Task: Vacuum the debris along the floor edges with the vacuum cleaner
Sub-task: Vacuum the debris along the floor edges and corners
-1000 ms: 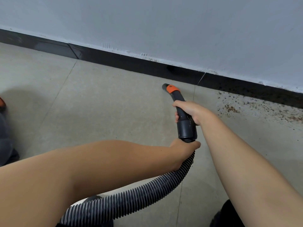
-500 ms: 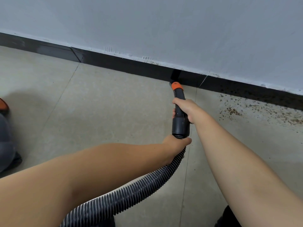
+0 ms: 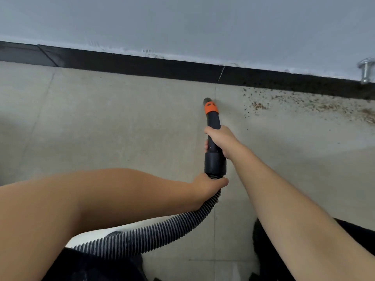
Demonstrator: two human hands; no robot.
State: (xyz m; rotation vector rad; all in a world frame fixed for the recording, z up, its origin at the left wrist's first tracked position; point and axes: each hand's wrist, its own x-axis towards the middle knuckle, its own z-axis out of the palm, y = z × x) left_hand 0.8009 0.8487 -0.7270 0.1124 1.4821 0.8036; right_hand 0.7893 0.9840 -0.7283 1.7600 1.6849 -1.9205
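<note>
My right hand [image 3: 220, 141] grips the black nozzle [image 3: 213, 138] partway up its length, fingers curled round the tube, thumb side on top. My left hand [image 3: 207, 187] holds the ribbed hose [image 3: 154, 236] right where it joins the wide black collar of the nozzle, fingers wrapped round the hose end. Both arms reach forward, bare forearms in view.

The nozzle points away from me toward the wall, with an orange band [image 3: 211, 108] near its tip. The tip sits over the floor [image 3: 121, 122] short of the black skirting board [image 3: 162, 67], near a tile joint. I can't tell if the tip touches the floor.

The debris [image 3: 312, 104] lies to the right of the tip: brown crumbs and specks scattered along the foot of the skirting board, denser toward the right edge. A few stray specks lie just beside the nozzle tip, the main patch apart from it.

The hose curves from my left hand down and left toward the bottom of the view, passing over dark clothing. A grey wall [image 3: 182, 23] rises above the skirting board. A small metal fitting [image 3: 366, 69] sticks out of the wall at the far right.
</note>
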